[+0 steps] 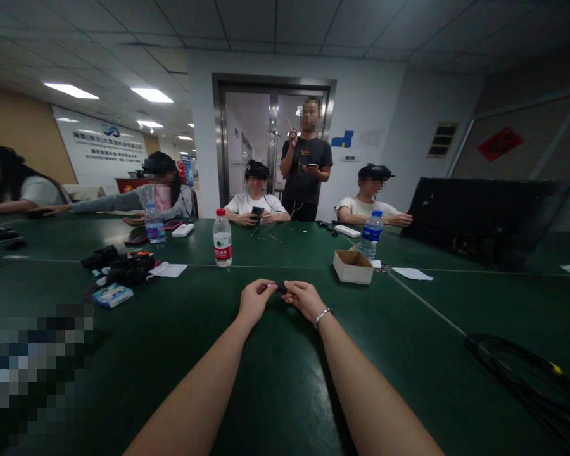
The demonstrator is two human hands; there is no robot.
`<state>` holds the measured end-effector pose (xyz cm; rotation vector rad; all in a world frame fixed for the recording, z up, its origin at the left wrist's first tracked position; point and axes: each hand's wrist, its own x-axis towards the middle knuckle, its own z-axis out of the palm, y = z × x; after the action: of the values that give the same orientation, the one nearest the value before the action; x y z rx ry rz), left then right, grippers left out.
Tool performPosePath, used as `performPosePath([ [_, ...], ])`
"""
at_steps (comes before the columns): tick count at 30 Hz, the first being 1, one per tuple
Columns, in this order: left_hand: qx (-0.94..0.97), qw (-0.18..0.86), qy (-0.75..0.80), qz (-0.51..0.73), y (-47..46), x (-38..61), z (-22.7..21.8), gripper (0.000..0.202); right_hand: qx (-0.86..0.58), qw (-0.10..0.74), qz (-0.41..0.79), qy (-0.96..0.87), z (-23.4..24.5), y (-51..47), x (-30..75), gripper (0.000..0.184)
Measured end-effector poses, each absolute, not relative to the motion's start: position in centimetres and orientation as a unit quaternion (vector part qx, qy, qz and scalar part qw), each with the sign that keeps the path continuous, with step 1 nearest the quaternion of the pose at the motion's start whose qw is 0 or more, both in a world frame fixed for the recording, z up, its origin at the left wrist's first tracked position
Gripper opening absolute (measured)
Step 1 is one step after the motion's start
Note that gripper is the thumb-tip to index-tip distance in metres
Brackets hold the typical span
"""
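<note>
Both my hands meet over the dark green table (285, 354), out in front of me. Between them is a small black object (281, 287), too small and dark to name. My left hand (257, 299) pinches its left side between thumb and fingertips. From the other side my right hand (304, 300) grips it, fingers curled; a silver bracelet (323, 318) circles that wrist. Beyond the hands stands a red-capped water bottle (223, 239). An open cardboard box (353, 267) sits to the right of my right hand.
Black gear (123, 266) and a blue-white packet (113, 295) lie at left. A blue-capped bottle (372, 234) stands behind the box. Coiled black cable (517, 367) lies at right, below a large black screen (479, 221). Several people sit across the table; one person (306, 158) stands.
</note>
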<state>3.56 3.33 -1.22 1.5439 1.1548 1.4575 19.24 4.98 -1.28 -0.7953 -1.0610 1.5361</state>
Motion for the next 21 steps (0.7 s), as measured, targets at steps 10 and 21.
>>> performPosePath([
  [10, 0.582, 0.399, 0.49, 0.513, 4.3, 3.22, -1.83, 0.039, -0.367, 0.531, 0.606, -0.465, -2.25, 5.63, 19.06, 0.026],
  [21, 0.561, 0.423, 0.507, 0.499, 4.3, 2.9, -1.63, 0.047, -0.365, 0.536, 0.499, -0.574, -1.41, 5.4, 19.16, 0.039],
])
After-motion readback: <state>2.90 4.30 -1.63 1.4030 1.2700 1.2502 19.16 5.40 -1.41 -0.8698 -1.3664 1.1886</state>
